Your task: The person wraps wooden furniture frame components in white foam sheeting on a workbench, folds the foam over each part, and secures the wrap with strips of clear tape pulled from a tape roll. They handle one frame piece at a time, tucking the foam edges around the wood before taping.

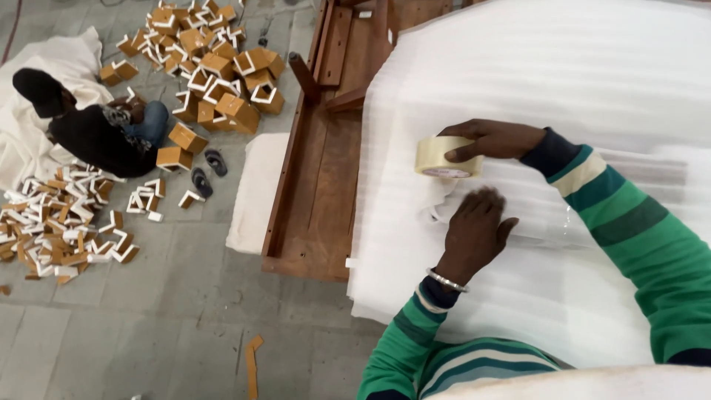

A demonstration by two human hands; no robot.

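Tape roll (443, 157) sits on the white foam wrap (533, 81), right hand (489, 139) fingers gripping it; left hand (474, 233), beside the roll, presses flat, fingers spread. Slack tape may wrinkle.

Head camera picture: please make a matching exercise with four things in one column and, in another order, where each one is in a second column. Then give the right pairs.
Things:
1. roll of clear tape
2. left hand
3. brown and white corner pieces
4. dark sandals

Places:
A. in heaps on the grey floor
B. flat on the white foam sheet
C. gripped by the right hand over the foam
D. on the floor beside the seated person

Pairs: 1-C, 2-B, 3-A, 4-D
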